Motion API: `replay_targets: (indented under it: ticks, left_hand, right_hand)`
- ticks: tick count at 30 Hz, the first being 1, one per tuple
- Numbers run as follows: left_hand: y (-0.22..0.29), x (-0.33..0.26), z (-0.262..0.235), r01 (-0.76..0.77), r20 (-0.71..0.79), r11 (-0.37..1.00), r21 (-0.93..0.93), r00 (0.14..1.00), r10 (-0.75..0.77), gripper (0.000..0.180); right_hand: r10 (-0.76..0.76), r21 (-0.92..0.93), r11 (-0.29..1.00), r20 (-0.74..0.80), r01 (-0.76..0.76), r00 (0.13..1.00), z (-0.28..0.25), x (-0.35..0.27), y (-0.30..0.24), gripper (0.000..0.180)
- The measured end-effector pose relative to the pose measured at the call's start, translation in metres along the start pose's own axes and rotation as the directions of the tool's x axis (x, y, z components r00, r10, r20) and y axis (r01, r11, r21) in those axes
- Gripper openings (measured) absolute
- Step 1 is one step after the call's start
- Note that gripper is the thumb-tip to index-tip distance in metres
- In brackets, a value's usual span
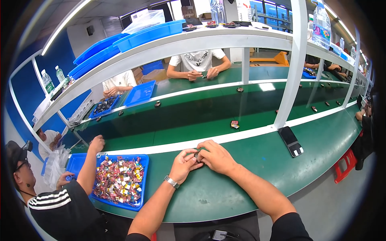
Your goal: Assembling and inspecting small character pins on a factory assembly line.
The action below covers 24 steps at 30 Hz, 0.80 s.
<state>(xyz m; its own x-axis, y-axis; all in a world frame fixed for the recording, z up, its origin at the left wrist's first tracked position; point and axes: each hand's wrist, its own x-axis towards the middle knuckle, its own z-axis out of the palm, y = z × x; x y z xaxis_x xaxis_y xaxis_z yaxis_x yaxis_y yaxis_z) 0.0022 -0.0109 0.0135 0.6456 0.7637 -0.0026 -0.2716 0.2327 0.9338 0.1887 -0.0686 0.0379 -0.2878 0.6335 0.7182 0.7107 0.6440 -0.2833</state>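
Observation:
Above the green worktop, my left hand (184, 164) and my right hand (216, 156) meet with their fingertips together. Between them they pinch a small dark part (196, 154), mostly hidden by the fingers, so its exact kind does not show. A metal-banded watch (171, 181) sits on my left wrist. To the left of my left arm lies a blue tray (146, 176) heaped with small red, yellow and white pieces (120, 180). Beyond my hands, a red and white piece with a dark part (235, 124) lies on the green belt (181, 131).
A dark phone-like device (290, 141) rests on the worktop at right, near a white upright post (291, 72). Close on the left, a co-worker's arm (90, 164) reaches over the tray's edge. Others work across the belt. A red stool (345, 165) stands at right.

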Motion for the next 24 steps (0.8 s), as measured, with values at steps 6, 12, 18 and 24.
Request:
replay_targets:
  ticks: [6,12,18,24]
  left_hand:
    - [0.002,-0.0009,0.0072,0.001,-0.05,0.999,0.05,0.999,0.001,0.033]
    - [-0.0003,-0.0001,0.0058,-0.015,-0.039,0.995,0.099,0.999,0.019,0.032]
    - [0.0033,-0.0021,0.0056,-0.009,-0.007,0.998,0.062,1.0,0.01,0.038]
    - [0.0014,-0.0027,0.0046,-0.008,0.08,0.994,0.105,0.997,0.0,0.043]
  right_hand:
    - [0.041,-0.044,0.998,0.058,-0.039,0.997,0.0009,-0.0028,0.0029,0.018]
    - [0.059,-0.051,0.997,0.069,-0.056,0.996,0.002,-0.0048,0.0061,0.014]
    - [0.089,-0.022,0.996,0.073,-0.088,0.993,0.0013,-0.0036,0.0049,0.01]
    - [0.105,0.002,0.994,0.072,-0.106,0.992,-0.0014,-0.0043,-0.0002,0.008]
